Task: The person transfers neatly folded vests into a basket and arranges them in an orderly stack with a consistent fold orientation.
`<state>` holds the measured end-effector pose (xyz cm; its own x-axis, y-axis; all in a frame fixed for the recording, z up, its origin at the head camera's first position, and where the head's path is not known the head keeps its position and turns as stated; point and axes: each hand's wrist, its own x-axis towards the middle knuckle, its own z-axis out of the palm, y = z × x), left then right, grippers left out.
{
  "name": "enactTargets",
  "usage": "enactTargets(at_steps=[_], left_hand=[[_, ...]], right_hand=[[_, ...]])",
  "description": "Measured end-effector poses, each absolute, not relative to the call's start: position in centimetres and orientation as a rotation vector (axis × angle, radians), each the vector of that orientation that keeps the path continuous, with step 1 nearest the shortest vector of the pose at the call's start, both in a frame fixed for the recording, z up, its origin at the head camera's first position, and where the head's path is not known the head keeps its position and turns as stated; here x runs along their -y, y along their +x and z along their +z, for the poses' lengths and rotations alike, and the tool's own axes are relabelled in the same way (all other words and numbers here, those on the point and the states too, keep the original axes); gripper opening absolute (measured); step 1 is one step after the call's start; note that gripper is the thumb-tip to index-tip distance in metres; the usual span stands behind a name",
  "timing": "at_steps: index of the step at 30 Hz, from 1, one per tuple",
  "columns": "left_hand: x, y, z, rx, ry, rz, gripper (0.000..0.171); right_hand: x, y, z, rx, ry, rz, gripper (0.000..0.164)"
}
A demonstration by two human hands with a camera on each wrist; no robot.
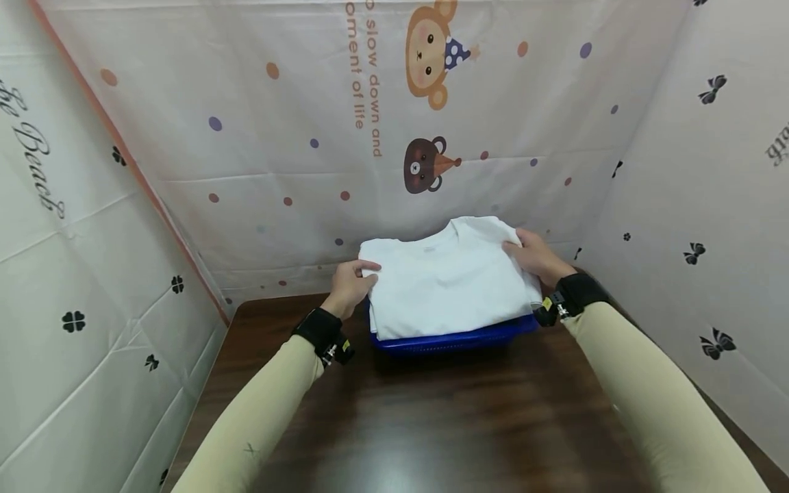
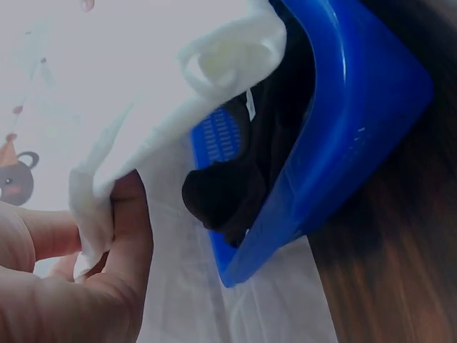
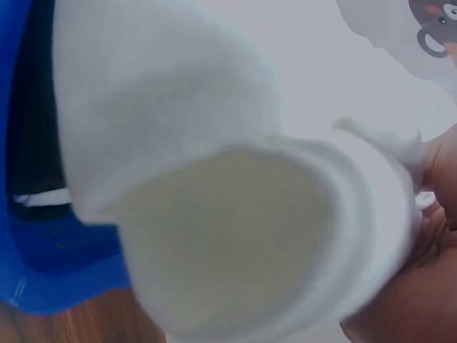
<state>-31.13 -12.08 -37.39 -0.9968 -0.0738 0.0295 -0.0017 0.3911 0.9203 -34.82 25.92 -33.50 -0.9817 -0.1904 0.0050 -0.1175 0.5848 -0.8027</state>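
Observation:
A folded white T-shirt with its neckline toward the back wall lies over a blue plastic basket. My left hand pinches the shirt's left edge between thumb and fingers, as the left wrist view also shows. At the opposite side, my right hand grips the right edge near the shoulder. Under the shirt, dark folded cloth sits inside the basket. In the right wrist view the shirt's rolled, layered fold hides much of the basket and part of the right hand.
The basket stands on a dark brown wooden table, close to its back edge. Behind hangs a white printed curtain with cartoon animals and dots. Similar white sheets enclose the left and right sides.

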Motion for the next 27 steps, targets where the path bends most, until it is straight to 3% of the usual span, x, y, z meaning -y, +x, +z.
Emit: enactTargets(at_steps=[4, 12, 27], left_hand=[[12.3, -31.8, -37.5, 2.585, 0.111, -1.732, 0.03], [12.4, -32.3, -37.4, 2.623, 0.029, -1.926, 0.062], [12.1, -33.1, -38.7, 2.785, -0.002, -1.639, 0.06]], right_hand=[[-25.2, -35.3, -33.3, -2.735, -0.246, -1.351, 0.055], [-24.8, -35.8, -33.3, -2.813, -0.292, -1.284, 0.048], [-25.0, -36.9, -34.3, -2.884, -0.298, -1.179, 0.047]])
